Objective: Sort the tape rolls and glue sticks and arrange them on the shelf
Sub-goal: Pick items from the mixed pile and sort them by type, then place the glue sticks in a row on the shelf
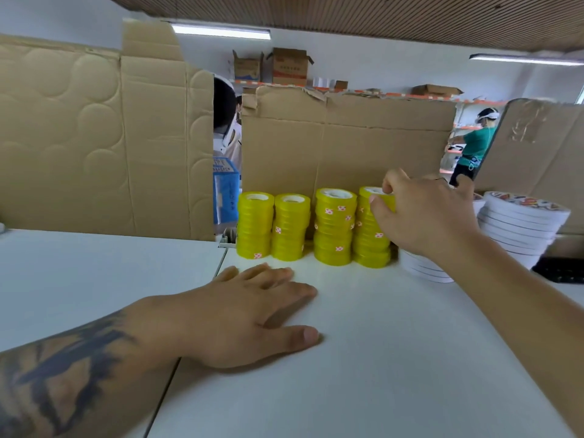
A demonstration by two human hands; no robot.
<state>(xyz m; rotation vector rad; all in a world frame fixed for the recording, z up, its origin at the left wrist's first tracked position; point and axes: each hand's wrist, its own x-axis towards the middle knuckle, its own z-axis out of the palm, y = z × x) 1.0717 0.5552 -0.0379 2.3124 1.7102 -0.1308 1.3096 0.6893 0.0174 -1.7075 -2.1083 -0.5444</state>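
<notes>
four stacks of yellow tape rolls (313,227) stand in a row along the far edge of the white worktop (363,358), backed by a sheet of cardboard (347,147) that serves as a wall behind them. lining them up side by side looks like the sorting itself: one kind, one row. the right hand (423,213) reaches over to the rightmost stack (371,229) and pinches its top roll (377,196) between thumb and forefinger, fingers curled round the rim. i judge it is either setting that roll down or squaring it on the pile; which one cannot be told from here. the left hand (252,311) lies flat on the worktop near its middle, palm down, fingers spread and straight, holding nothing, probably just steadying the body during the reach.

the two left stacks are a little lower than the two right ones; the rolls blend together, so an exact count per stack is uncertain, roughly five or six each. to the right, partly behind the right forearm, sit two piles of flat white tape rolls (521,229), the nearer, lower one close to the last yellow stack. no glue sticks can be seen. a blue box (225,191) stands beyond the far edge, in the gap between cardboard sheets.
</notes>
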